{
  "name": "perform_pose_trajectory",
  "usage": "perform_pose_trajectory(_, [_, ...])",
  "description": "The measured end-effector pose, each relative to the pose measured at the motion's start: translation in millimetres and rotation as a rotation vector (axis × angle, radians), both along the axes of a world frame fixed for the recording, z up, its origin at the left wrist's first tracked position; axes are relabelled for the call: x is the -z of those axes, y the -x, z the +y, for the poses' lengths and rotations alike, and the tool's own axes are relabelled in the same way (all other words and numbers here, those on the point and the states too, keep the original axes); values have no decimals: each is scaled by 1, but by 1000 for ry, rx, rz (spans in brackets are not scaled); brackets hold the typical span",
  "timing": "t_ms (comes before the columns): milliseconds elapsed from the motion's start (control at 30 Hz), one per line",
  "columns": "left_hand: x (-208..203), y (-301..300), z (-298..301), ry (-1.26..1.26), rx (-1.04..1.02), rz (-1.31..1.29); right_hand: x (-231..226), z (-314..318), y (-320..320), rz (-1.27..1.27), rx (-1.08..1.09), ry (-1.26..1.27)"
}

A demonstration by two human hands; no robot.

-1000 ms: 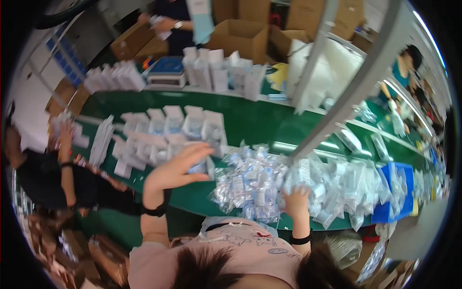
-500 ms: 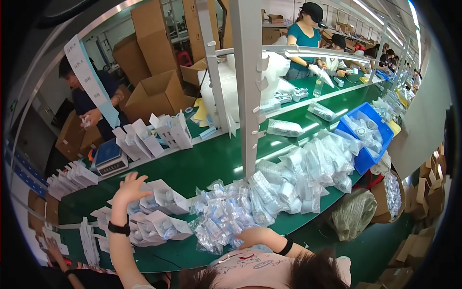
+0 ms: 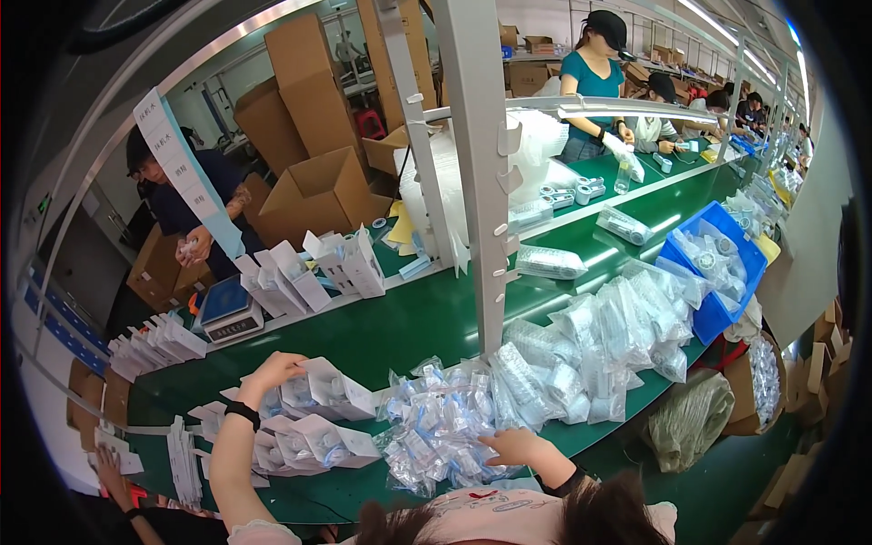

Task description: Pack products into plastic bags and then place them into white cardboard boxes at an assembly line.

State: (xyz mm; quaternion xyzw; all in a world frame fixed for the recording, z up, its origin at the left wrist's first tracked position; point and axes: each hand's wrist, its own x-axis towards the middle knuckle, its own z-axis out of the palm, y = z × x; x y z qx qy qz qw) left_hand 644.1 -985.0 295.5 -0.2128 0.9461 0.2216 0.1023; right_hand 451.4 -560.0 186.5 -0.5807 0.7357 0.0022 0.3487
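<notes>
My left hand [image 3: 272, 372] is over the rows of open white cartons [image 3: 318, 386], its fingers drawn together at the top edge of one in the far row. Small clear bags with white and pale blue parts stand inside these cartons. My right hand [image 3: 520, 449] reaches over the near right side of a heap of small clear bags [image 3: 431, 422]. Its fingers stretch toward the bags, and nothing is seen held in them. Against the heap's right side lies a pile of larger bubble-wrapped packs [image 3: 590, 341].
A blue bin [image 3: 727, 272] of wrapped parts stands at the right. A grey post [image 3: 477, 182] rises from the green table [image 3: 381, 331]. Flat white cartons [image 3: 183, 463] stand at the left. Across the table are a scale [image 3: 229, 309] and people working.
The view has shifted, so the scene sits further right and lower. My left hand's spread fingers have closed in at a carton's edge. My right hand has moved farther over the heap.
</notes>
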Motion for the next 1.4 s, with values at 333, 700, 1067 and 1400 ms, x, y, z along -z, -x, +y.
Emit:
perform_pose_trajectory(333, [-5, 23, 0, 48, 113, 36, -6, -2, 21, -318, -4, 68])
perform_pose_trajectory(700, [-30, 149, -33, 136, 239, 125, -32, -51, 273, 300, 464, 315])
perform_pose_trajectory(1067, [46, 227, -79, 343, 22, 177, 110, -178, 357, 620, 550, 94])
perform_pose_trajectory(1400, [-6, 200, -31, 587, -156, -9, 46, -123, 342, 328, 331, 276])
